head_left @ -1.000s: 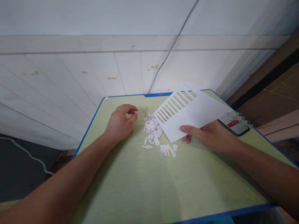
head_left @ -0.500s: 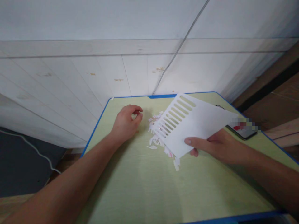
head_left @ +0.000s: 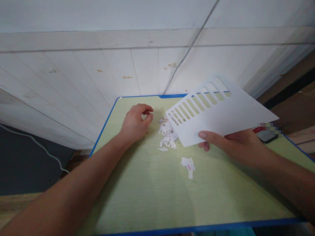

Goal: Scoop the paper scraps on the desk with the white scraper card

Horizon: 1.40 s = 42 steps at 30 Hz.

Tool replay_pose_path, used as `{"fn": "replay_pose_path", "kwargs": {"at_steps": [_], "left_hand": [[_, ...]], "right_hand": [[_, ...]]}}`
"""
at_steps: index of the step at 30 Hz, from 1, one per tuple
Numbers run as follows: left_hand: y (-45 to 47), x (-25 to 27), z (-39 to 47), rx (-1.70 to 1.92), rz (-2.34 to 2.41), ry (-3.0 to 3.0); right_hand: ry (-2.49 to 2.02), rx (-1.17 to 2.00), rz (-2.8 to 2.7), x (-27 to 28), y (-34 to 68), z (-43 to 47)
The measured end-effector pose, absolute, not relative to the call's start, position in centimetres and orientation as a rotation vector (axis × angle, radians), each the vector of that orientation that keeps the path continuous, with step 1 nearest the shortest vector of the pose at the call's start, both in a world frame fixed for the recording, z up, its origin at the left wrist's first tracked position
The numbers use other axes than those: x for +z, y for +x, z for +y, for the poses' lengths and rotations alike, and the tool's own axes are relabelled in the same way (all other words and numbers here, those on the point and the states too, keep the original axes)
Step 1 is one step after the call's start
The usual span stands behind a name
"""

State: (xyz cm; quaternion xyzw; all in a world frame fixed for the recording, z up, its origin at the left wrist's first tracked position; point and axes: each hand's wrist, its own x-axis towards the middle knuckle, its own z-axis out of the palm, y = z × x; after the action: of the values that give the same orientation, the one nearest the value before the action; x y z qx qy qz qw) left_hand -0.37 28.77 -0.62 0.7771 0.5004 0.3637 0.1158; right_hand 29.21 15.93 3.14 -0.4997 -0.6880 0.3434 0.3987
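My right hand (head_left: 241,146) grips a thin white sheet with a row of long slots (head_left: 216,114), thumb on top and fingertips beneath its near edge. The sheet is tilted, its far corner raised. By its left corner lies a pile of torn white paper scraps (head_left: 168,134), partly hidden under the slots. A smaller clump of scraps (head_left: 188,165), one with a pink mark, rests apart and closer to me. Left of the pile, my left hand (head_left: 135,123) hovers with loosely curled fingers, a gap between thumb and forefinger, and nothing held.
The pale green table (head_left: 147,190) has a blue rim and stands against a white panelled wall (head_left: 83,75). A phone (head_left: 269,136) lies at the right edge, partly covered by my hand and the sheet. A grey cable (head_left: 194,42) runs down the wall behind.
The slotted sheet has lifted and moved right, away from the scraps, uncovering more of them. The small clump now shows fully. My left hand has barely moved.
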Motion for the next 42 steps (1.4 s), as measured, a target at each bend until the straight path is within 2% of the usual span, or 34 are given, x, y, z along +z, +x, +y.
{"fn": "replay_pose_path", "kwargs": {"at_steps": [10, 17, 27, 32, 37, 42], "left_hand": [[-0.2, -0.7, 28.8, 1.038, 1.498, 2.281], [-0.2, -0.7, 28.8, 1.048, 1.485, 2.279], [-0.1, -0.7, 28.8, 1.047, 1.543, 2.224], [-0.2, -0.9, 29.0, 1.057, 1.555, 2.23], [-0.1, -0.6, 28.9, 1.025, 1.546, 2.255], [-0.1, -0.7, 29.2, 1.055, 1.537, 2.259]], "right_hand": [[-1.259, 1.038, -1.829, 3.7, 29.8, 15.8], [-1.194, 1.331, -1.902, 4.2, 30.6, 15.8], [-1.219, 1.482, -1.792, 4.6, 30.5, 16.3], [-1.198, 1.385, -1.76, 5.0, 30.8, 16.6], [-1.174, 1.586, -1.867, 4.8, 31.1, 16.7], [-1.173, 1.522, -1.829, 4.7, 30.7, 16.5]]}}
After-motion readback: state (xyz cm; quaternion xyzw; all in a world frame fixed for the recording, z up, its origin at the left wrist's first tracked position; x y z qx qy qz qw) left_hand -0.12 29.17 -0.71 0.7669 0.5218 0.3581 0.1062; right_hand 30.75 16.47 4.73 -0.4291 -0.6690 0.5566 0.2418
